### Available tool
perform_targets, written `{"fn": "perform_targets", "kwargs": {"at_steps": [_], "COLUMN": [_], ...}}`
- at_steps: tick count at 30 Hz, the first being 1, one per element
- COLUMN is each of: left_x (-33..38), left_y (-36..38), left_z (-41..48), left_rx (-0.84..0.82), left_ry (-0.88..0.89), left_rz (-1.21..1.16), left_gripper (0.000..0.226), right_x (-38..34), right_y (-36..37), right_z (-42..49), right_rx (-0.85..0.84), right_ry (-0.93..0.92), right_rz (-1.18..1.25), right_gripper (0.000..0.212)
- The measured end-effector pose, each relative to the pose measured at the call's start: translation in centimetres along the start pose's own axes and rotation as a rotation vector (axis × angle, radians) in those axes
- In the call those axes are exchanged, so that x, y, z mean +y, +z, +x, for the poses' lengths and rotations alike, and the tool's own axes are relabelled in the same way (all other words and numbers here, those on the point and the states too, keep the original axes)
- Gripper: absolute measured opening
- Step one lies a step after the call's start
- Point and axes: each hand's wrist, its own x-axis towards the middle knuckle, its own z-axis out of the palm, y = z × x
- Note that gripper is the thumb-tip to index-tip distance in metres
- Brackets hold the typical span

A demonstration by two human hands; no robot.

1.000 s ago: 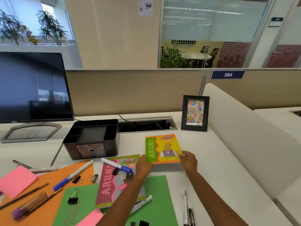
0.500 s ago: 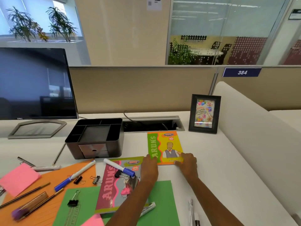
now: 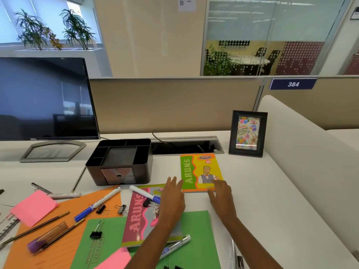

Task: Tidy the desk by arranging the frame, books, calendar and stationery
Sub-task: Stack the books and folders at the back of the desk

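Note:
A green, yellow and orange book (image 3: 200, 171) lies flat on the white desk (image 3: 272, 200), in front of the cable slot. My right hand (image 3: 220, 195) rests with straight fingers on its near right corner. My left hand (image 3: 172, 197) hovers with fingers spread just left of that book, above a pink and grey book (image 3: 141, 216). A black photo frame (image 3: 246, 133) stands upright at the back right. A black desk organiser (image 3: 120, 161) sits left of the books. Markers (image 3: 144, 194), pencils and binder clips lie scattered at the left. No calendar is in view.
A dark monitor (image 3: 44, 100) stands at the back left. Orange (image 3: 64, 247) and green (image 3: 196, 237) folders and pink sticky notes (image 3: 35, 206) cover the near left. A padded white divider (image 3: 303, 152) bounds the desk on the right. Pens lie near the front edge.
The green and yellow book has been slid farther back toward the cable slot. My left hand has let go of its edge and opened, moving slightly left.

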Motion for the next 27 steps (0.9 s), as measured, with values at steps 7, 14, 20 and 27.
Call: {"fn": "perform_targets", "kwargs": {"at_steps": [7,14,20,27], "left_x": [-4.7,-6.6,-6.9,-7.8], "left_y": [-3.6,-5.5,-6.5,-8.0], "left_z": [-3.5,-6.1,-6.6,-5.7], "left_rx": [0.260,0.021,-0.108,-0.144], "left_ry": [-0.280,-0.540,-0.646,-0.752], "left_rz": [0.002,0.087,-0.110,-0.662], "left_gripper": [0.032,0.038,0.040,0.008], "right_x": [-5.4,-10.4,-10.8,-11.5], "right_y": [3.0,5.2,6.8,5.6], "right_z": [-4.7,-5.6,-5.9,-6.1], "right_rx": [-0.159,-0.353,-0.385,-0.398], "right_ry": [-0.288,-0.391,-0.304,-0.321], "right_rz": [0.090,-0.004,0.065,0.011], "right_gripper": [0.051,0.043,0.026,0.034]}}
